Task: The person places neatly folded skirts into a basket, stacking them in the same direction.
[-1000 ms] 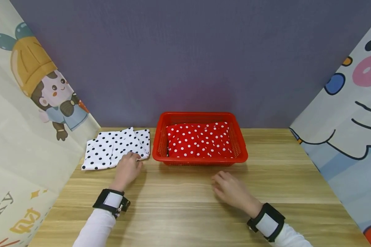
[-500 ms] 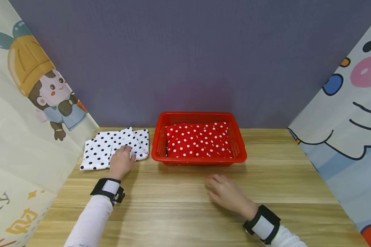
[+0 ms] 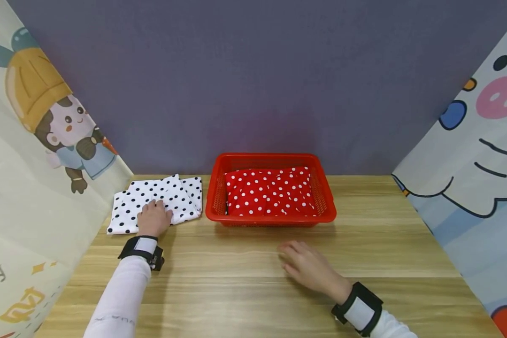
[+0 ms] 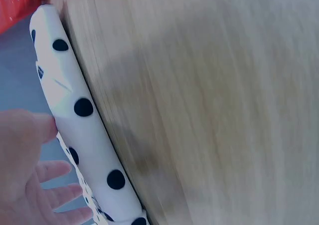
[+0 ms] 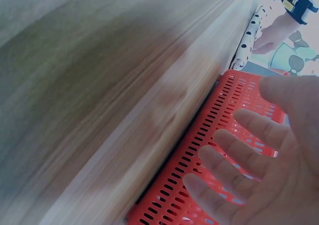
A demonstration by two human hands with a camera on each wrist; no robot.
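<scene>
A folded white cloth with black dots (image 3: 177,202) lies flat on the left of the table. My left hand (image 3: 154,218) is over its front edge with fingers loosely extended; in the left wrist view the thumb (image 4: 45,127) is at the thick folded edge of the white cloth (image 4: 82,107). Whether the other fingertips touch it I cannot tell. Right of it stands a red plastic basket (image 3: 270,219), holding a folded red cloth with white dots (image 3: 268,192). My right hand (image 3: 308,265) hovers in front of the basket, fingers relaxed and apart, with nothing in it.
The wooden table (image 3: 219,291) meets a grey-purple back panel (image 3: 257,84). Printed cartoon side panels stand at the left (image 3: 46,188) and right (image 3: 481,206). The basket's perforated side (image 5: 199,150) is close to the right fingers.
My left hand has slid left along the front edge of the white dotted cloth. My right hand has shifted slightly left. The cloths and basket stay in place.
</scene>
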